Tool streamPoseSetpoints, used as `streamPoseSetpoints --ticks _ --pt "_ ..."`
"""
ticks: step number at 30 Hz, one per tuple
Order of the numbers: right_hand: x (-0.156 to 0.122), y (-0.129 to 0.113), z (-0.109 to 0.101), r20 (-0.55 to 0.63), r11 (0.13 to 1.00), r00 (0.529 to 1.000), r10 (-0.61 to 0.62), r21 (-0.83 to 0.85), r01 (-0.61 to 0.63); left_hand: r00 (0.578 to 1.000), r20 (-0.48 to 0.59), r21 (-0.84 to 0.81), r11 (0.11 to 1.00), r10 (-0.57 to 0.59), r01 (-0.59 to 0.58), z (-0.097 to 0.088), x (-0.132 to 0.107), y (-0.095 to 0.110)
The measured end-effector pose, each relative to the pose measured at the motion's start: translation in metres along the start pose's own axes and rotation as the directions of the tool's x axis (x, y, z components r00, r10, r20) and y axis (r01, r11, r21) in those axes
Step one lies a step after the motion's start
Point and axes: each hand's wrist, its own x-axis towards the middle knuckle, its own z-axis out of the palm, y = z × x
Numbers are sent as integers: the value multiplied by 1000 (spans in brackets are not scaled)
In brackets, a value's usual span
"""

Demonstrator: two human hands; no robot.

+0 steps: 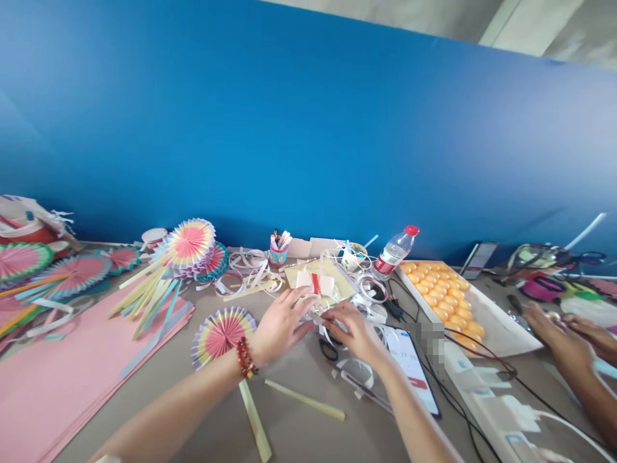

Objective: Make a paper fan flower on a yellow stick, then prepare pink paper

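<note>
- Bright, even light over the tabletop [303,444], shadows soft!
- Pale glare washes the blue panel [241,128] at upper right; its foot runs darker.
- Detail softens around the left hand [284,321] and right hand [354,331], mid-frame.
- Blocky pixels beside the glowing phone [405,354]!
- Side edges stretch, wide-angle fashion.

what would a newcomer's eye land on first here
Probably the broad blue panel standing behind the table. Next, the colourful pleated fans on the left and the glossy orange domes on the right, beside a red-capped bottle. Between them, left hand and right hand work close together.
</note>
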Motion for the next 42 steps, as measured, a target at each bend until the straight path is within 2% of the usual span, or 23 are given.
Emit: streamPoseSetpoints --ticks 2,4,8,13,17,21,24,26,30,33,39,42 --pt "-1 2 7 -83 992 993 86 100 -77 994 -90 -35 998 -63 60 10 6 2" --pt "-1 2 13 -126 980 982 140 159 -119 979 -137 -146 981 -151 131 20 9 2" --pt "0 -1 18 -154 959 970 187 241 -146 950 -111 -384 895 -292 230 33 13 -5" --pt "3 -4 22 -142 934 971 191 330 -135 956 -93 -430 877 -280 215 34 17 -7" --pt "2 -5 32 -174 922 963 207 363 -133 962 -39 -484 848 -269 218 30 13 1" --pt "-1 -12 38 -214 922 953 214 365 -125 970 -29 -538 822 -239 186 27 4 9" --pt "-5 -21 37 -321 956 928 191 275 -101 964 -33 -508 835 -263 211 21 -1 13" --pt "-7 -29 34 -387 987 916 110 154 -53 962 -38 -456 861 -271 225 16 -4 15" --pt "-10 -42 28 -384 999 923 -37 -3 39 980 -101 -325 937 -172 131 8 -8 18" --pt "-10 -47 26 -380 999 924 -32 -4 33 982 -128 -257 961 -138 102 5 -12 21" --pt "-8 -47 25 -265 994 964 9 103 19 992 -51 -242 965 -119 104 -3 -16 22" --pt "-10 -50 25 -278 997 960 -12 68 33 994 -20 -208 973 -105 99 -11 -18 22"
